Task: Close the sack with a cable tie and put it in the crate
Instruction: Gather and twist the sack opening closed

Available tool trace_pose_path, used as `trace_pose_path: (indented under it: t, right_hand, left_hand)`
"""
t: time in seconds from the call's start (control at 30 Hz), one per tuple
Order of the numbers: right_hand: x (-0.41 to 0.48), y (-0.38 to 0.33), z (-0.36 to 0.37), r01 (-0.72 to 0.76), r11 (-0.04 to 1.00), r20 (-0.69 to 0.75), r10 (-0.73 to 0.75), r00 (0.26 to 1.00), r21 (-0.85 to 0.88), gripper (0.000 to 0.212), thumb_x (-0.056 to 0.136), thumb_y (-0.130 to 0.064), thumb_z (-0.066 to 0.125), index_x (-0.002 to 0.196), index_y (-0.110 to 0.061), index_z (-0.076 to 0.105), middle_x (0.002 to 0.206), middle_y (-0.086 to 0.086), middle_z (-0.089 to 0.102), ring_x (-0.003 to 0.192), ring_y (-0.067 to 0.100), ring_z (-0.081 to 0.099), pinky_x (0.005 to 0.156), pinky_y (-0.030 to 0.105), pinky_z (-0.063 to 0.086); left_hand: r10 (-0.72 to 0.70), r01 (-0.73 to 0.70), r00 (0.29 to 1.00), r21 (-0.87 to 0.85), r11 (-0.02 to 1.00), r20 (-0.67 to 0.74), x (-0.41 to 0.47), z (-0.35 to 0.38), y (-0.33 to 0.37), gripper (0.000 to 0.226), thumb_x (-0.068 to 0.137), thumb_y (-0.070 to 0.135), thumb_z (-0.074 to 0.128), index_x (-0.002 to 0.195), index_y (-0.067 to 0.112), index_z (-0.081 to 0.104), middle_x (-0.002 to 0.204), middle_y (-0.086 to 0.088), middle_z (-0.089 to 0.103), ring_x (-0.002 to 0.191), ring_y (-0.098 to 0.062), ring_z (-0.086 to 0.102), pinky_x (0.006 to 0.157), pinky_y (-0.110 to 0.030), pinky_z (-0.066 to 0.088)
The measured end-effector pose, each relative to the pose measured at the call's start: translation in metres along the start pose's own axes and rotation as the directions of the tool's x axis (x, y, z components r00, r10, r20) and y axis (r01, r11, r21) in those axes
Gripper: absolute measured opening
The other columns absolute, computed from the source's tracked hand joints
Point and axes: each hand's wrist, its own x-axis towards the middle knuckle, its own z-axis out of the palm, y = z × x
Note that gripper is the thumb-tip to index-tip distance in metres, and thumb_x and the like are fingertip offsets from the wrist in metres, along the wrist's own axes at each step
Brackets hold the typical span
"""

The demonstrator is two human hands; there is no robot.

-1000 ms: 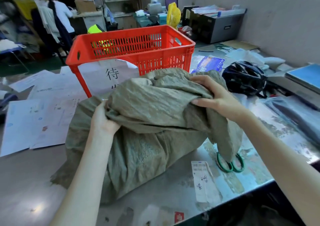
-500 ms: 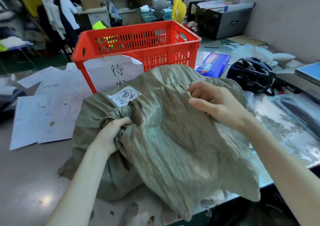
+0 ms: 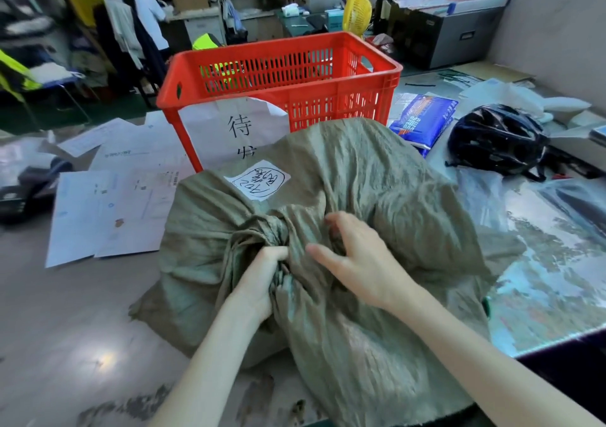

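Note:
An olive-green woven sack (image 3: 377, 177) lies on the table in front of me, with a white handwritten label (image 3: 257, 180) on its top. My left hand (image 3: 262, 279) is clenched around the gathered neck of the sack. My right hand (image 3: 354, 259) rests on the bunched cloth just right of that, fingers curled into the folds. The sack's loose mouth end spreads toward me over the table's front edge. A red plastic crate (image 3: 282, 75) stands right behind the sack, with a white paper sign on its front. Black cable ties (image 3: 419, 84) lie far back on the table, right of the crate.
Loose paper sheets (image 3: 108, 210) cover the table at left. A black helmet (image 3: 495, 138) and a blue packet (image 3: 426, 118) lie at right, behind a plastic-covered surface. A green scissor handle (image 3: 487, 307) peeks out at the sack's right. A person stands far back left.
The sack's open end has been pulled toward me and bunched. My right hand came down from the upper cloth to the gathered neck beside my left hand.

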Motion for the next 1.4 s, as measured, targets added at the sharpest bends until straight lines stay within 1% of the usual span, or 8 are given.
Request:
trace_pose_path:
  t: [0.13, 0.37, 0.67, 0.77, 0.9, 1.07, 1.2, 1.4]
  right_hand:
    - [-0.008, 0.002, 0.017, 0.098, 0.994, -0.047, -0.1, 0.994, -0.048, 0.019, 0.084, -0.028, 0.05, 0.097, -0.015, 0.055, 0.092, 0.0, 0.052, 0.095, 0.028, 0.053, 0.078, 0.042, 0.04]
    - [-0.015, -0.009, 0.022, 0.242, 0.97, -0.164, -0.244, 0.956, -0.034, 0.009, 0.077, -0.012, 0.056, 0.081, -0.01, 0.064, 0.079, 0.005, 0.052, 0.079, 0.023, 0.041, 0.068, 0.035, 0.037]
    - [-0.04, -0.013, 0.039, 0.351, 0.933, 0.027, -0.35, 0.936, -0.077, 0.023, 0.08, -0.016, 0.05, 0.093, -0.007, 0.067, 0.081, 0.008, 0.064, 0.08, 0.026, 0.051, 0.07, 0.04, 0.049]
    - [-0.039, -0.012, 0.031, 0.314, 0.949, 0.042, -0.315, 0.948, 0.026, 0.023, 0.08, -0.014, 0.054, 0.097, -0.009, 0.069, 0.084, 0.008, 0.068, 0.081, 0.026, 0.057, 0.072, 0.038, 0.05]
    - [-0.037, -0.009, 0.014, 0.257, 0.959, -0.167, -0.235, 0.958, 0.121, 0.017, 0.078, -0.009, 0.058, 0.089, -0.013, 0.07, 0.077, 0.0, 0.065, 0.068, 0.01, 0.053, 0.062, 0.029, 0.048]
    - [-0.031, 0.006, -0.001, 0.1, 0.995, -0.322, -0.097, 0.942, -0.006, 0.02, 0.082, -0.015, 0.061, 0.102, -0.013, 0.061, 0.099, -0.002, 0.057, 0.092, 0.019, 0.05, 0.077, 0.033, 0.046]
    - [-0.032, 0.009, 0.01, -0.008, 1.0, -0.187, 0.014, 0.982, 0.03, 0.039, 0.082, -0.017, 0.065, 0.118, -0.014, 0.051, 0.108, -0.001, 0.047, 0.089, 0.013, 0.048, 0.081, 0.029, 0.043]
    - [-0.037, -0.005, 0.025, 0.074, 0.96, -0.266, 0.0, 0.964, 0.27, 0.033, 0.077, 0.005, 0.061, 0.101, -0.017, 0.054, 0.095, -0.006, 0.061, 0.078, 0.004, 0.055, 0.073, 0.016, 0.045]
  left_hand:
    - [-0.049, 0.054, 0.994, -0.048, 0.997, 0.099, -0.004, 0.001, -0.004, 0.026, 0.066, 0.013, 0.049, 0.076, 0.001, 0.07, 0.072, -0.015, 0.069, 0.065, -0.025, 0.065, 0.072, -0.033, 0.05]
    - [0.086, -0.047, 0.982, -0.217, 0.975, 0.17, -0.014, 0.004, -0.006, 0.051, 0.088, 0.038, 0.041, 0.105, 0.001, 0.073, 0.11, -0.02, 0.07, 0.1, -0.026, 0.068, 0.09, -0.036, 0.054]
    - [0.04, -0.04, 0.999, -0.064, 0.997, 0.001, 0.001, 0.002, -0.008, 0.027, 0.075, 0.027, 0.062, 0.062, 0.008, 0.075, 0.067, -0.008, 0.072, 0.056, -0.019, 0.068, 0.058, -0.022, 0.055]
    - [0.02, -0.02, 1.0, -0.045, 0.999, -0.001, 0.009, 0.0, -0.011, 0.032, 0.083, 0.023, 0.055, 0.064, 0.007, 0.076, 0.069, -0.009, 0.074, 0.058, -0.02, 0.069, 0.056, -0.022, 0.055]
    - [0.064, -0.061, 0.993, 0.035, 0.998, -0.096, 0.016, 0.002, -0.013, 0.027, 0.089, 0.02, 0.052, 0.086, 0.003, 0.072, 0.081, -0.015, 0.074, 0.068, -0.024, 0.07, 0.06, -0.026, 0.057]
    - [0.094, -0.09, 0.991, 0.039, 0.995, -0.098, 0.016, -0.001, -0.014, 0.065, 0.071, 0.051, 0.073, 0.123, 0.012, 0.063, 0.119, -0.015, 0.068, 0.11, -0.029, 0.065, 0.099, -0.043, 0.048]
    - [-0.011, 0.007, 0.999, 0.105, 0.994, 0.039, 0.013, -0.006, -0.012, 0.064, 0.067, 0.047, 0.079, 0.117, 0.008, 0.067, 0.12, -0.019, 0.067, 0.111, -0.03, 0.064, 0.103, -0.046, 0.044]
    - [-0.044, 0.028, 0.985, 0.095, 0.995, 0.168, 0.003, 0.001, -0.007, 0.039, 0.083, 0.039, 0.056, 0.087, 0.007, 0.077, 0.088, -0.014, 0.075, 0.078, -0.023, 0.071, 0.075, -0.029, 0.057]
